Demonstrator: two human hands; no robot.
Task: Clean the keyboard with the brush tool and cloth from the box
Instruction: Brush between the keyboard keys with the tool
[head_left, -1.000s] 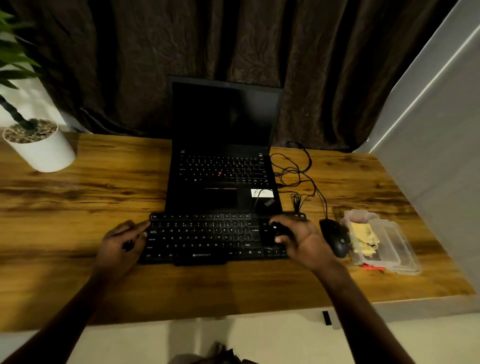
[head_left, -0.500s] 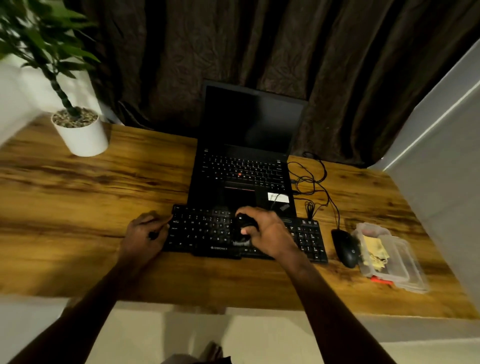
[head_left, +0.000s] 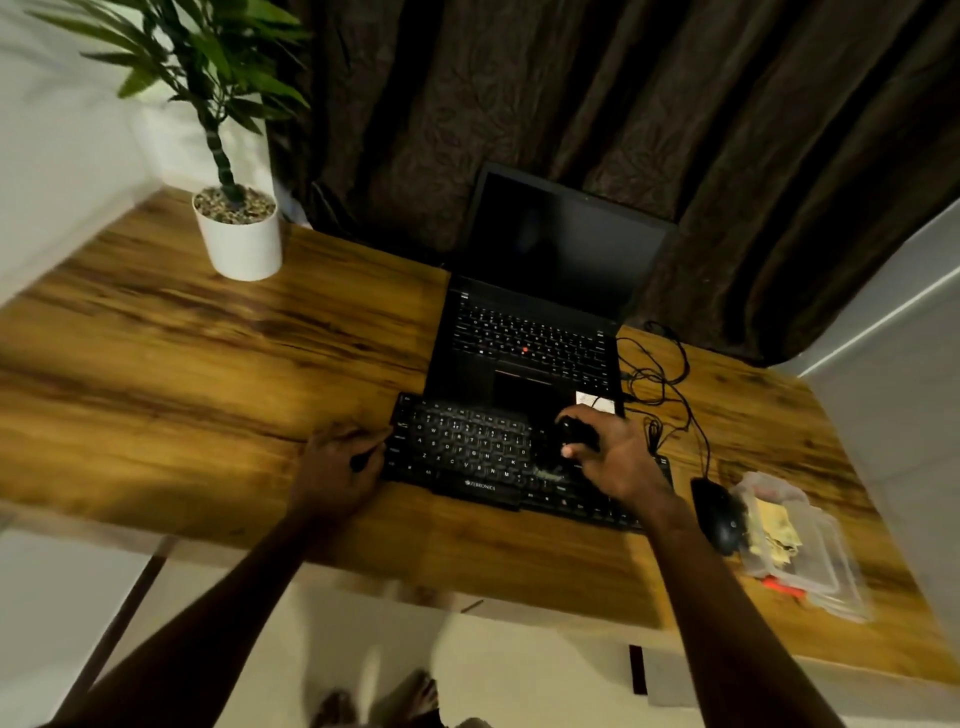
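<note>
Step in hand, as I read it: brush pass over the flat black external keyboard (head_left: 467, 449). It lies on the brown wood-grain desk (head_left: 208, 364) right in front of the open black laptop (head_left: 535, 338); its back edge is touching or overlapping the palm rest, can't tell which. R hand (head_left: 615, 460) is over the kbd's mid-right keys, fingers + thumb curled round a small black brush tool (head_left: 571, 436). The bristle end is blurred, so contact w/ keys isn't sure. L hand (head_left: 337, 467) sits at the kbd's left end, fingertips at its edge, prob. steadying it. Its fingers are curled w/ a thin dark shape by them; can't tell if they pinch anything. Clear plastic box (head_left: 831, 571) is at the desk's right end w/ the yellow cloth (head_left: 774, 530) inside, and the black mouse (head_left: 719, 514) is just beside it. Cloth is in the box, so the wipe step isn't done yet. Next move calls for light row-by-row sweeps while the L hand stops the kbd sliding. Then a reach past the mouse + tangled black cables (head_left: 660, 374) for the cloth, w/o snagging the cord.
</note>
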